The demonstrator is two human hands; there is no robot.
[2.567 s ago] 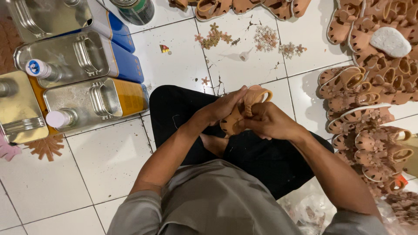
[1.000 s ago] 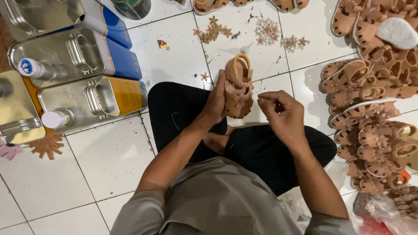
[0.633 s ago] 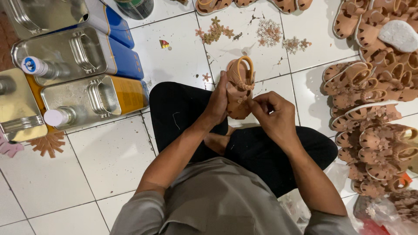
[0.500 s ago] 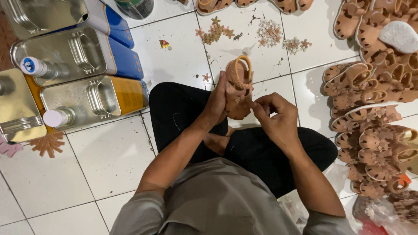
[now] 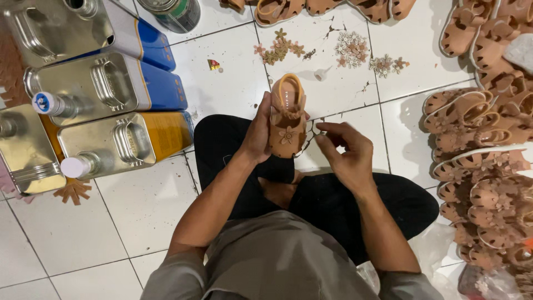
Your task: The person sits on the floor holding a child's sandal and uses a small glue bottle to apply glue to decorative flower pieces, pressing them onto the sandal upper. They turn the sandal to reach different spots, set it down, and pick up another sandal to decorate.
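I sit cross-legged on a white tiled floor. My left hand [image 5: 259, 132] grips a small tan sandal [image 5: 287, 114] by its side, toe toward me, with a flower ornament [image 5: 287, 135] on its front strap. My right hand [image 5: 345, 153] is just right of the sandal, fingers curled and pinched together near the strap; whether it holds something small I cannot tell.
Several metal cans lie at the left, among them a blue one [image 5: 105, 83] and a yellow one [image 5: 119, 143]. Loose flower ornaments [image 5: 351, 45] are scattered on the tiles ahead. A heap of tan sandals [image 5: 483, 133] fills the right side, more line the top edge [image 5: 333, 8].
The sandal, earlier worked between both hands over my lap, was lifted and is now held upright by my left hand. My right hand came off it and hovers beside the strap.
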